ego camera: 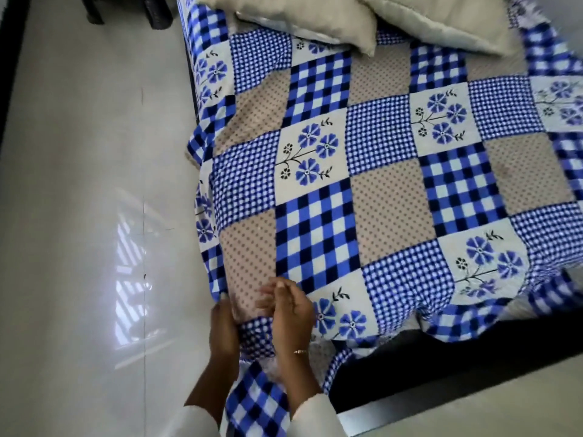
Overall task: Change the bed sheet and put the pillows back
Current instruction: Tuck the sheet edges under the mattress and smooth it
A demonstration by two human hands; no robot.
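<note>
Head view. A patchwork-printed bed sheet [378,171] in blue-and-white checks, beige dotted squares and blue flower panels covers the bed; its right side runs past the frame edge. Along the near edge the sheet is rumpled and hangs unevenly, and a dark strip of mattress or bed base [441,354] shows beneath it; which of the two cannot be told. Two beige satin pillows, the left pillow [303,17] and the right pillow [441,23], lie side by side at the head of the bed, both cropped by the top of the frame.

At the near left corner of the bed, the left hand [222,329] reaches down beside the sheet's corner with its fingers [224,299] at the fabric edge; the fingertips are partly hidden, so whether they pinch the sheet cannot be told. The right hand [288,313] lies on the sheet just beside the left, fingers extended and slightly blurred, a thin bangle [300,352] at the wrist. White sleeves [315,414] are cut off at the bottom. A loose flap of the sheet hangs between the forearms.

Glossy pale floor tiles [94,184] lie on the left, with dark furniture legs [126,11] only partly visible at the top.
</note>
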